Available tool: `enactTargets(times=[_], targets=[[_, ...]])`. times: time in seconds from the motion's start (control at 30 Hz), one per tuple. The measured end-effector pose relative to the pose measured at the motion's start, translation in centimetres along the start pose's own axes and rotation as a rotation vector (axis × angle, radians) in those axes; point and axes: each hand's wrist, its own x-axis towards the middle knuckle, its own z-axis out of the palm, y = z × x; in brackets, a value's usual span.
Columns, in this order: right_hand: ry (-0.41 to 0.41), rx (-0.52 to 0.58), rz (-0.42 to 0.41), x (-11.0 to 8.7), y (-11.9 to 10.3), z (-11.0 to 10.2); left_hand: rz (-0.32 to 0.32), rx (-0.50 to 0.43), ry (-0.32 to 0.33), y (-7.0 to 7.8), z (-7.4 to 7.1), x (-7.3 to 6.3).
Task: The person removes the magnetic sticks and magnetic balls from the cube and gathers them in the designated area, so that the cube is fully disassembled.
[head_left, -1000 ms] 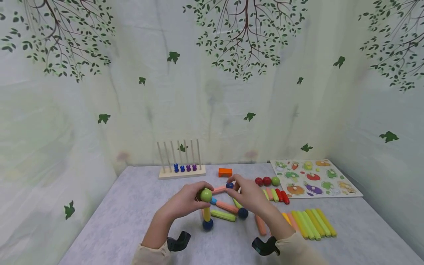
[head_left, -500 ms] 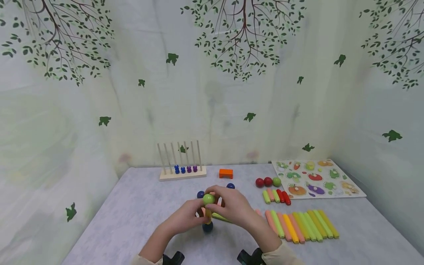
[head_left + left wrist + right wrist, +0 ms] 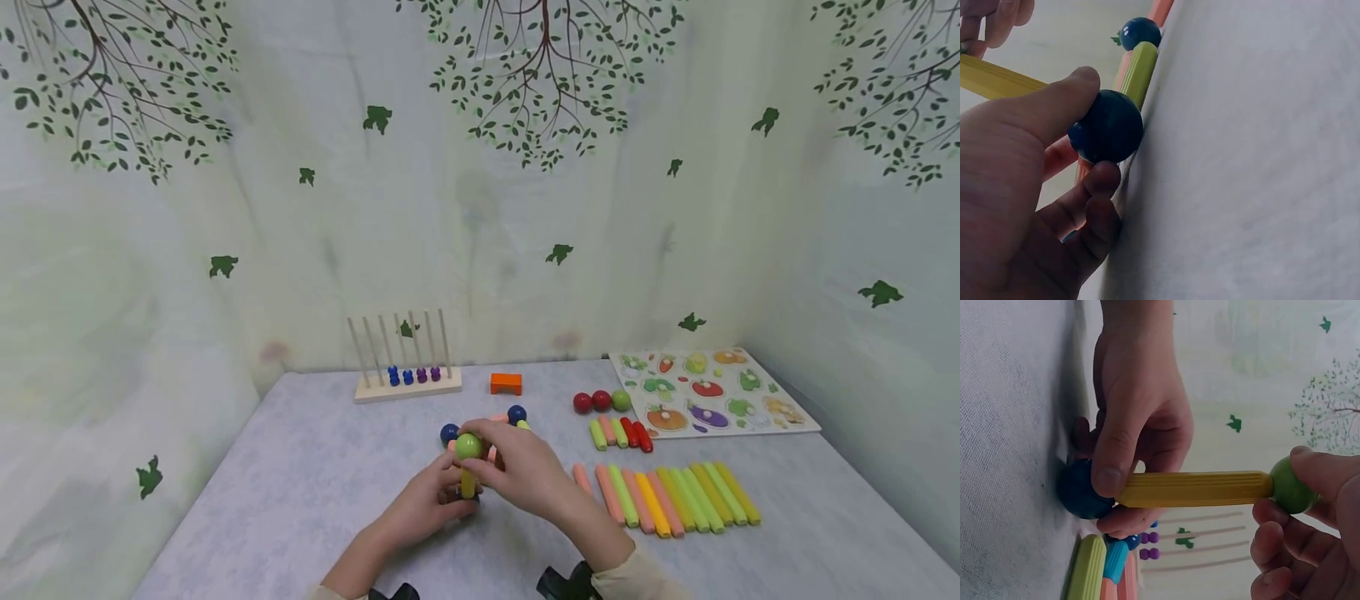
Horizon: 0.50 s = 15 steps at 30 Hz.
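Observation:
A yellow ridged stick [image 3: 1200,489] stands upright, with a green ball [image 3: 468,447] on its top end and a dark blue ball [image 3: 1110,128] at its foot. My left hand [image 3: 420,506] grips the blue ball low down, its thumb and fingers around it. At the top, my right hand [image 3: 525,468] pinches the green ball between thumb and fingers. Behind the hands, more blue balls [image 3: 517,413] join pink and lime sticks [image 3: 1140,72] lying on the table; the hands hide much of this frame. A short light blue piece [image 3: 1115,561] shows among those sticks.
Several coloured sticks [image 3: 671,500] lie in a row at the right. Short pegs [image 3: 621,433], two red balls [image 3: 592,402] and another green ball [image 3: 621,400] are behind them. A vegetable picture board [image 3: 712,396], an orange block [image 3: 506,383] and a bead rack [image 3: 408,383] stand farther back.
My right hand has come from the rear blue ball to the green ball. My left hand has slid down from the green ball to the blue ball at the stick's foot.

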Motion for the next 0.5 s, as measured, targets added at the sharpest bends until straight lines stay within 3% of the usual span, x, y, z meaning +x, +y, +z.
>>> enactTargets(times=[0.2, 0.5], targets=[[-0.036, 0.105, 0.012, 0.18, -0.12, 0.00, -0.009, -0.067, 0.012, -0.30, 0.27, 0.10], [-0.058, 0.460, 0.080, -0.08, 0.12, -0.49, -0.012, -0.067, 0.022, -0.49, 0.15, -0.23]])
